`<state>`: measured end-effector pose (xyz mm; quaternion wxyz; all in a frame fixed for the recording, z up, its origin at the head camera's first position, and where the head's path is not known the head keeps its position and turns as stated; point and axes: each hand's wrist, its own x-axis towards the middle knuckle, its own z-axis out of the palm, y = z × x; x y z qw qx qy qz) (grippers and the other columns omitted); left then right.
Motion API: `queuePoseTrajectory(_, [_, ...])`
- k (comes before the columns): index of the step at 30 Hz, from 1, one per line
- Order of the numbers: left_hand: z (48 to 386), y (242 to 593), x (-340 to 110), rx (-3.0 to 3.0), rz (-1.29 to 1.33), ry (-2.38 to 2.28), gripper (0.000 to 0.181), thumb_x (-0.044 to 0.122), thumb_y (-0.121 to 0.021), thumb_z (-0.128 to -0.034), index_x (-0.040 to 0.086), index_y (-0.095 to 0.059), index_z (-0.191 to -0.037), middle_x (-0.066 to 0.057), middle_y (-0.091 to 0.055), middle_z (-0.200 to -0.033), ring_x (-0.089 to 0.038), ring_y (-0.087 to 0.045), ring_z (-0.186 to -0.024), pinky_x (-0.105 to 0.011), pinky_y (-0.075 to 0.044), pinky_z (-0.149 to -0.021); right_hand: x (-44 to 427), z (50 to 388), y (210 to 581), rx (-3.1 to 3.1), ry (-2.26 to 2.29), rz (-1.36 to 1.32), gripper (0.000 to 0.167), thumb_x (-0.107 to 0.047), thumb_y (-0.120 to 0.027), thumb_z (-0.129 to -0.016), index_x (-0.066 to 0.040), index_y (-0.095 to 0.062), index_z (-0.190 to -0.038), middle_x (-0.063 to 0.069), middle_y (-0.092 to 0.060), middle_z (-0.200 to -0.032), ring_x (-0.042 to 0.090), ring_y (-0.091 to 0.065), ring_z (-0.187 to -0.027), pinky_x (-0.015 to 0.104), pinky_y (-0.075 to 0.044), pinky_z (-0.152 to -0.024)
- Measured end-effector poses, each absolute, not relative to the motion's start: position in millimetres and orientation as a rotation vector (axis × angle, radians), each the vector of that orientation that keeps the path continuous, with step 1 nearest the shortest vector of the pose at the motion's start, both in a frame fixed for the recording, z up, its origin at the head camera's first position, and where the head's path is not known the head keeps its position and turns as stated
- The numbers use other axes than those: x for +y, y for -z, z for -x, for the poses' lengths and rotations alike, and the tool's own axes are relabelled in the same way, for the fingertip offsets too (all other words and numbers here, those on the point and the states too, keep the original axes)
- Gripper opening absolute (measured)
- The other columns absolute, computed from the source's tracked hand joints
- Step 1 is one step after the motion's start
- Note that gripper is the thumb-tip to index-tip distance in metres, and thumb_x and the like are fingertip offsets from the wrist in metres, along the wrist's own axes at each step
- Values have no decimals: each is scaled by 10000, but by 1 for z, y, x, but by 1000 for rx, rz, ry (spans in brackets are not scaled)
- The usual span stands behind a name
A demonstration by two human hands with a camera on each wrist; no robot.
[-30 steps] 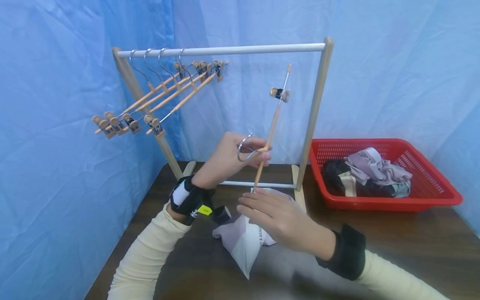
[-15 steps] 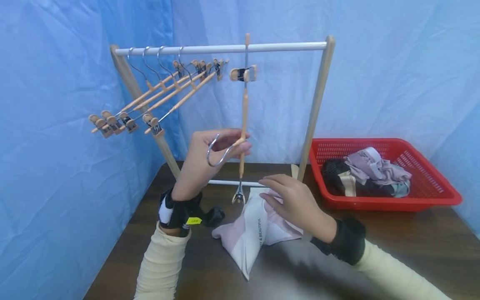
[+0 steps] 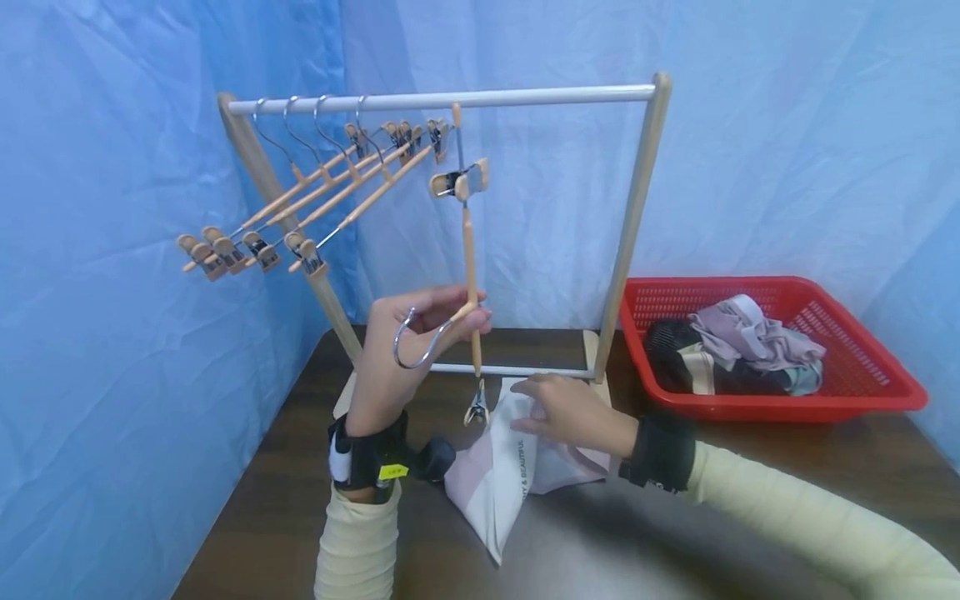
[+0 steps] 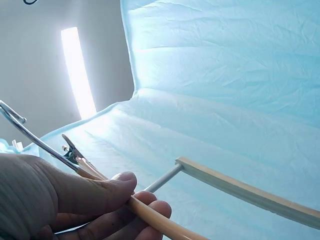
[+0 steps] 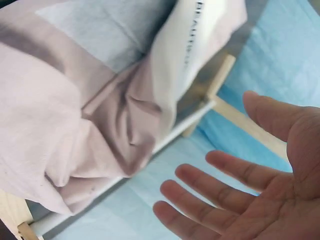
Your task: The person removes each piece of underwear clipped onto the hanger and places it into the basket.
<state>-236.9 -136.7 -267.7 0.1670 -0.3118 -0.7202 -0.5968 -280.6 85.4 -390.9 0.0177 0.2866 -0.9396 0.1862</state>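
In the head view my left hand [image 3: 420,342] pinches a wooden clip hanger [image 3: 469,250] near its metal hook. The hanger stands almost vertical, with one clip [image 3: 459,181] up top and a lower clip [image 3: 476,407] beside a pink and white garment [image 3: 487,492]. Whether that clip touches the cloth I cannot tell. Thumb and fingers close round the bar in the left wrist view. My right hand [image 3: 573,412] is over the garment's upper right part. In the right wrist view its fingers [image 5: 215,190] are straight and spread, apart from the pink cloth [image 5: 45,100]. Lettering runs along the garment's white band [image 3: 517,442].
A rack with a white rail [image 3: 525,96] and wooden posts stands behind the hands. Several clip hangers [image 3: 337,187] hang at its left end. To the right a red basket [image 3: 787,407] holds crumpled pink and dark clothes [image 3: 757,333]. Blue sheets [image 3: 787,125] surround the table.
My left hand has moved left with the hanger, which has turned from slanted to nearly vertical. The right hand has come away from the hanger's lower end and shifted slightly right.
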Motion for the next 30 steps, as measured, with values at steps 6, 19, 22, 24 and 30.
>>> queuePoseTrajectory(6, [232, 276, -138, -1980, 908, 1782, 243, 56, -758, -904, -27, -746, -1133, -154, -782, -1012, -186, -778, -882, -344, -602, -913, 82, 289, 400, -3064, -532, -867, 621, -419, -833, -839, -191, -642, -1384, 22, -751, -1122, 110, -678, -796, 261, -572, -728])
queuePoseTrajectory(19, [232, 279, -140, -1951, 904, 1837, 250, 32, -757, -899, -55, -733, -1133, -157, -779, -1028, -167, -777, -879, -342, -609, -896, 80, 293, 425, -3165, -343, -907, 735, -537, -873, -741, -290, -625, -1387, 30, -655, -1359, 254, -639, -1197, 471, -530, -995])
queuePoseTrajectory(22, [234, 280, -140, -1953, 902, 1835, 246, 35, -755, -901, -55, -734, -1129, -161, -779, -1019, -169, -776, -875, -342, -611, -889, 79, 292, 427, -3201, -375, -902, 729, -492, -890, -739, -300, -619, -1387, 23, -650, -1356, 254, -645, -1179, 471, -529, -996])
queuePoseTrajectory(24, [235, 281, -140, -1957, 899, 1833, 245, 34, -754, -902, -55, -733, -1130, -163, -779, -1015, -169, -776, -873, -344, -611, -887, 78, 292, 429, -3218, -397, -903, 708, -461, -893, -749, -296, -623, -1382, 18, -656, -1343, 241, -658, -1154, 454, -537, -989])
queuePoseTrajectory(30, [237, 281, -140, -1967, 895, 1837, 241, 17, -746, -903, -50, -733, -1134, -164, -779, -1018, -174, -777, -879, -351, -608, -901, 76, 293, 432, -3177, -383, -940, 561, -346, -881, -799, -204, -688, -1306, 0, -744, -1111, 168, -699, -972, 357, -565, -891])
